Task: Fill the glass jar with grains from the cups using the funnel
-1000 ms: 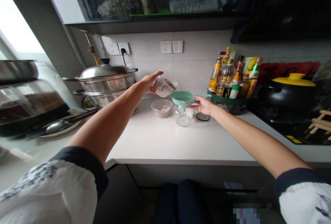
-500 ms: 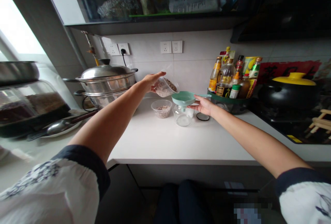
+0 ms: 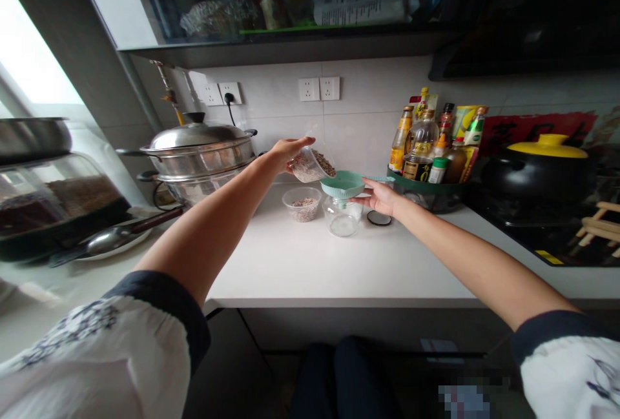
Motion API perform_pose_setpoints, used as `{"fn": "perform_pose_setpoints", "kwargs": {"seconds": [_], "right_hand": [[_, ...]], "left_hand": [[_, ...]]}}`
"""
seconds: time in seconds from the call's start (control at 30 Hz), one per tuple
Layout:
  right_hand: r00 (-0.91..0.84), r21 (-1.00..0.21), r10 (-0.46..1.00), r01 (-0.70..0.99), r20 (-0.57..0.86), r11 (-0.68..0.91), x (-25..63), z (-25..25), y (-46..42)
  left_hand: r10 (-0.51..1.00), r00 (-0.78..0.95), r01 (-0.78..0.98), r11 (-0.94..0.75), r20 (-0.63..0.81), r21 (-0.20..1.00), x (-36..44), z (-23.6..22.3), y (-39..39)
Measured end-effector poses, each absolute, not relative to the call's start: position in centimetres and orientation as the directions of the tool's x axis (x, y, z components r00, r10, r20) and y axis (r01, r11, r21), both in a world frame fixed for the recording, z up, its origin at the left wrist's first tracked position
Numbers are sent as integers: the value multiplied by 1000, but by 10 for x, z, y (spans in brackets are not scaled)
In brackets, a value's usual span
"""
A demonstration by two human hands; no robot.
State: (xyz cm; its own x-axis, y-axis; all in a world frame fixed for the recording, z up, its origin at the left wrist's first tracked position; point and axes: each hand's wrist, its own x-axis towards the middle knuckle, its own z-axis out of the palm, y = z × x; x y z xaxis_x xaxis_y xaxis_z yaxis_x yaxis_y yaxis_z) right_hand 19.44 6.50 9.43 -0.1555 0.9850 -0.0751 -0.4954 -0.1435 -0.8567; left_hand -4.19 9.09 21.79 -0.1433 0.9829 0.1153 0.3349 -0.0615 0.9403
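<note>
My left hand [image 3: 289, 153] grips a clear plastic tub [image 3: 306, 167] of brownish grains, tipped to the right so that its rim hangs over a mint-green funnel [image 3: 343, 185]. The grains lie close to the tub's lower lip. With my right hand [image 3: 380, 197] I hold the funnel by its right side, fingers partly under the bowl. The funnel's spout sits at the mouth of a clear glass jar [image 3: 341, 220] on the counter. Left of the jar stands a second clear tub [image 3: 301, 207] with similar grains in it. A dark-rimmed round lid [image 3: 379, 218] lies to the jar's right.
A steel steamer pot [image 3: 201, 148] stands at the back left, near a ladle [image 3: 111, 238] on a plate. Bottles fill a dark green tray [image 3: 426, 194] at the right. Beyond it, a black pot [image 3: 537, 173] with a yellow lid sits on the stove. A cabinet [image 3: 290, 38] hangs above.
My left hand has tipped the tub further, and the grains have slid toward its lower lip. The right hand and funnel hold nearly the same position.
</note>
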Motion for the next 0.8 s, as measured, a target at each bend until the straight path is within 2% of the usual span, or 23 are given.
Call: {"fn": "perform_pose_setpoints", "kwargs": {"seconds": [0.8], "right_hand": [[-147,-863,987,-486,-69,-133,192,96,64]], "left_hand": [[978,-93,443,-125,185,888,-35,218,87]]}}
